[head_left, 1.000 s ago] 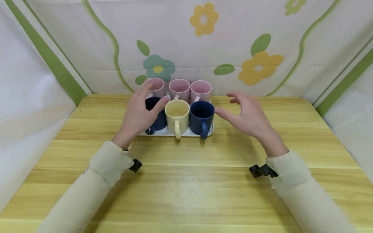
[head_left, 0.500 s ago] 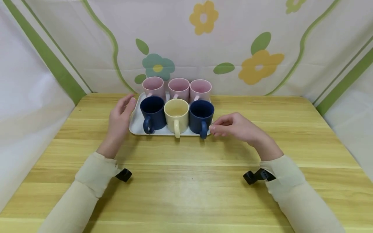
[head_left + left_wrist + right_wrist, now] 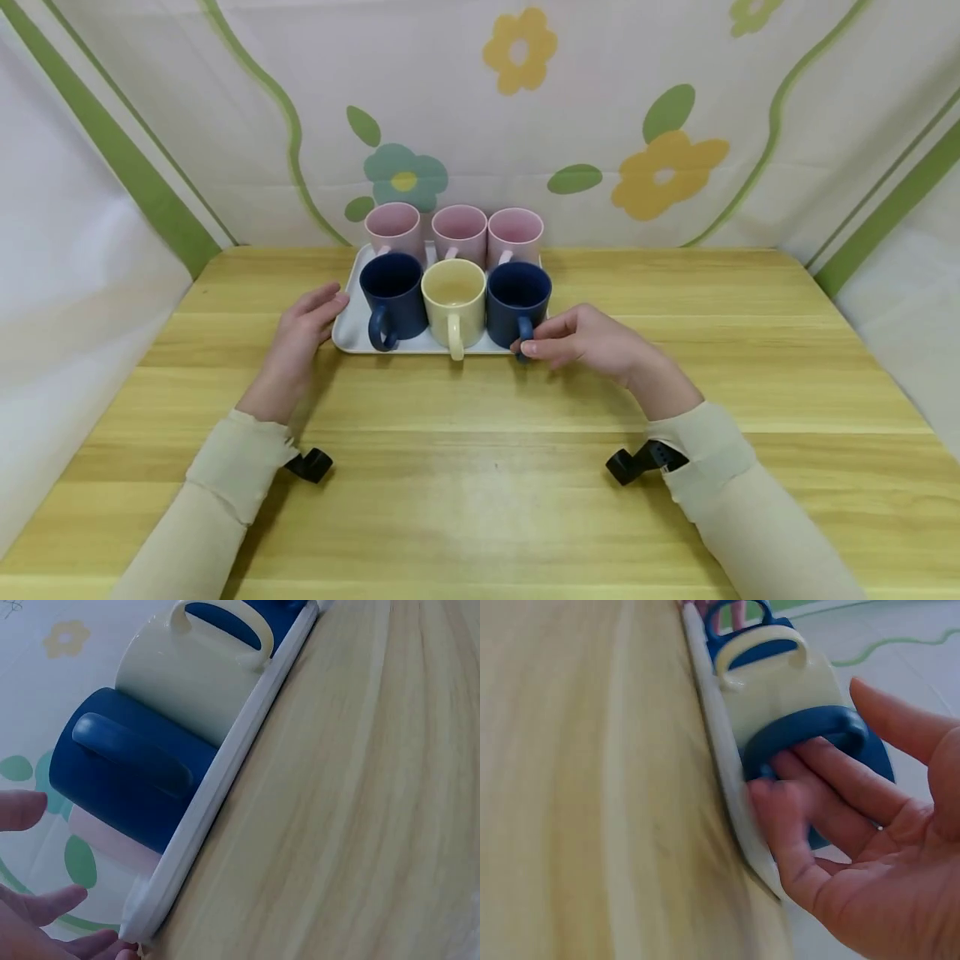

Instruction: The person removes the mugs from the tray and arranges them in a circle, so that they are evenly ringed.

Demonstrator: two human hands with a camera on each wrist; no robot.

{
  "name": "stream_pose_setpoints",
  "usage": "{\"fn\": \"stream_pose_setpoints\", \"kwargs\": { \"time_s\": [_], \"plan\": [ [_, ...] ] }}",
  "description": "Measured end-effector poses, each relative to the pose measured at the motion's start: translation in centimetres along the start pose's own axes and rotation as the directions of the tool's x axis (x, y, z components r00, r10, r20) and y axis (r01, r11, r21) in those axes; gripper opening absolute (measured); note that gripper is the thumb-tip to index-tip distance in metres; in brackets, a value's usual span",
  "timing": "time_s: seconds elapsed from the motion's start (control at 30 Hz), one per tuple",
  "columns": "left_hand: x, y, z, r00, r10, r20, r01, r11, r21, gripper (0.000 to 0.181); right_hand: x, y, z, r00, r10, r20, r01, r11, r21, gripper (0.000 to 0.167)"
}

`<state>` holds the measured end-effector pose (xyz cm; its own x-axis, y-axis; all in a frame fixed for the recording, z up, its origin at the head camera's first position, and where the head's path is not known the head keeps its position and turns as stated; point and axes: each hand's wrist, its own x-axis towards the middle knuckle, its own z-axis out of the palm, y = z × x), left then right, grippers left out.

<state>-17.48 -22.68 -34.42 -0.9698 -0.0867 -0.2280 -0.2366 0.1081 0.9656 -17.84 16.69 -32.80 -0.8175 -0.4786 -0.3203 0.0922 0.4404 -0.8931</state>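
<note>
Upright mugs crowd a white tray (image 3: 348, 329): a blue mug (image 3: 393, 296), a cream mug (image 3: 453, 300) and another blue mug (image 3: 513, 304) in front, pink mugs (image 3: 459, 229) behind. My left hand (image 3: 296, 346) is at the tray's left edge; in the left wrist view its lower fingertips (image 3: 124, 951) touch the tray corner, with the upper digit held apart. My right hand (image 3: 607, 350) has its fingers around the right blue mug's handle. In the right wrist view, fingers (image 3: 832, 791) reach inside the handle loop, another lies in front of it, and one digit stands away.
The tray stands towards the back of the wooden table (image 3: 480, 500), close to a white curtain (image 3: 480, 125) with printed flowers. Black devices (image 3: 309, 465) are strapped at both wrists.
My left hand has moved left off the left mugs, then down along the tray's edge. My right hand has moved down and left onto the right blue mug's handle. The mugs stay in place.
</note>
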Motion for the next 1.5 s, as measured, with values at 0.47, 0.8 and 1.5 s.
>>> {"fn": "stream_pose_setpoints", "kwargs": {
  "time_s": [0.47, 0.8, 1.5],
  "plan": [
    [1.1, -1.3, -1.3, 0.987, -0.008, 0.16, -0.03, 0.972, 0.234, 0.101, 0.4, 0.1, 1.5, 0.998, -0.066, -0.021, 0.07, 0.957, 0.281, 0.035],
    [1.2, -1.6, -1.5, 0.984, 0.026, 0.179, -0.079, 0.952, 0.297, 0.107, 0.4, 0.1, 2.3, 0.996, -0.059, -0.065, 0.079, 0.932, 0.353, 0.035],
    [1.2, -2.1, -1.2, 0.986, 0.015, 0.168, -0.066, 0.951, 0.302, 0.107, 0.3, 0.1, 3.6, 0.99, 0.027, -0.136, 0.042, 0.874, 0.483, 0.028]
  ]
}}
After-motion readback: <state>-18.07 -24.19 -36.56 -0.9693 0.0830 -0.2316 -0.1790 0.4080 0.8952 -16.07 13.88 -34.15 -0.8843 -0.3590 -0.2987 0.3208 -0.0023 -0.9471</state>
